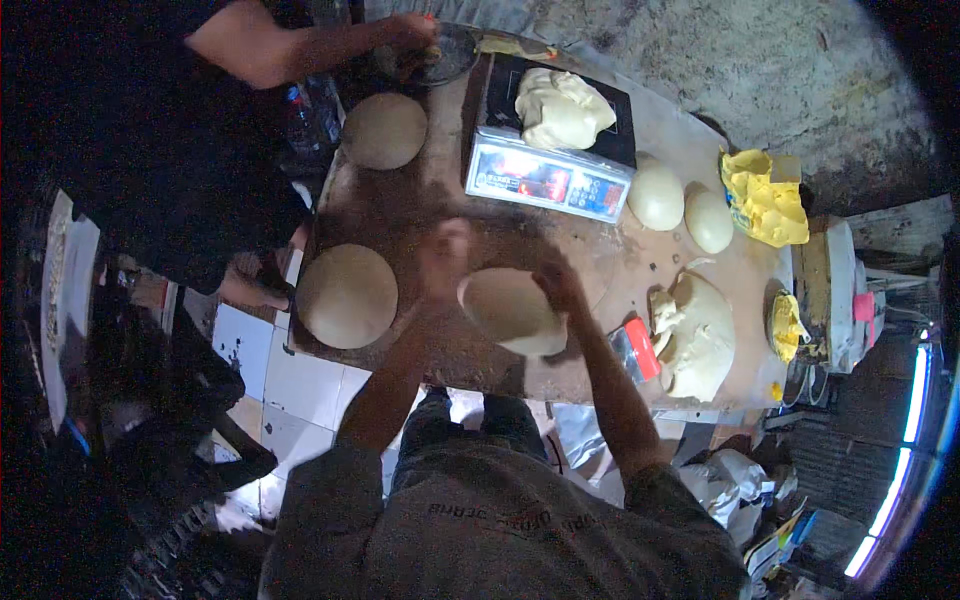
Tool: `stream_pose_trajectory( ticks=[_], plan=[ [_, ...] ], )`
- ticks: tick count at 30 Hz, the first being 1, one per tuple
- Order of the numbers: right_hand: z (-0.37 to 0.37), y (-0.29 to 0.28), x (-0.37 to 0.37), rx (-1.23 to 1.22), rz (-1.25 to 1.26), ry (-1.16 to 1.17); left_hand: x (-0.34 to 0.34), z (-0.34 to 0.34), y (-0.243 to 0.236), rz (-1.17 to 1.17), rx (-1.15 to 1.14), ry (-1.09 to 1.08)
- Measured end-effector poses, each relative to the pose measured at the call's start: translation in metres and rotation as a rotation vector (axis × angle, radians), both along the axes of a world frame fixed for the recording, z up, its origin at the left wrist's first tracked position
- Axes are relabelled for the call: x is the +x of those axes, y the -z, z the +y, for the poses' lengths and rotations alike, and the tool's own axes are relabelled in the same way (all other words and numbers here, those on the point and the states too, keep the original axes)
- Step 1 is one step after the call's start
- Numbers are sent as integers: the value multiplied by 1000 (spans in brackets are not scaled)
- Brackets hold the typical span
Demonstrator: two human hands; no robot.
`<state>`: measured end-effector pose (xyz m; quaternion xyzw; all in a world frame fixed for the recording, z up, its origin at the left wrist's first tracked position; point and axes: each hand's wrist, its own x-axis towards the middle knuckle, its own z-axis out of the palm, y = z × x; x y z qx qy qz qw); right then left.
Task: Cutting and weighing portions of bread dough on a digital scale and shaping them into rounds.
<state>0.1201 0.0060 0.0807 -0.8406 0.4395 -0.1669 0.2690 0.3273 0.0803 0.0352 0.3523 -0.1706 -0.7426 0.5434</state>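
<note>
In front of me a flattened round of dough (512,314) is over the wooden table (455,365), its lower right edge pale and lit. My right hand (556,282) has its fingers closed on the upper right edge of this round. Just off its left side is my left hand (443,258), smeared by motion, so its fingers cannot be made out. To the left lies another flat dough round (347,297), with a third round (385,131) farther back. A large lump of dough (700,335) rests at the right, beside a red-handled dough scraper (637,350).
A digital scale (548,185) with a dough piece (562,108) on it stands at the back. Two dough balls (656,197) sit right of it. Yellow fat in an open wrapper (765,197) and a small bowl (785,325) line the right edge. Another person (150,130) works at the left.
</note>
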Motion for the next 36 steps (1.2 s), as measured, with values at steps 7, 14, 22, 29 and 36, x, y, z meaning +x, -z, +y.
stream_pose_trajectory(
  ticks=[7,14,22,29,36],
  plan=[
    [12,-124,100,634,-61,-716,-32,119,170,-172,-575,-433],
    [-14,-30,35,792,-342,-497,-39,34,73,308,-83,-252],
    [19,-46,-61,1242,-481,-157,-95,51,59,-368,68,-402],
    [47,-66,-33,-339,-252,-85,-33,56,35,-983,180,-543],
    [135,-20,-90,293,-988,688,-112,-45,-94,-986,-384,504]
  ],
)
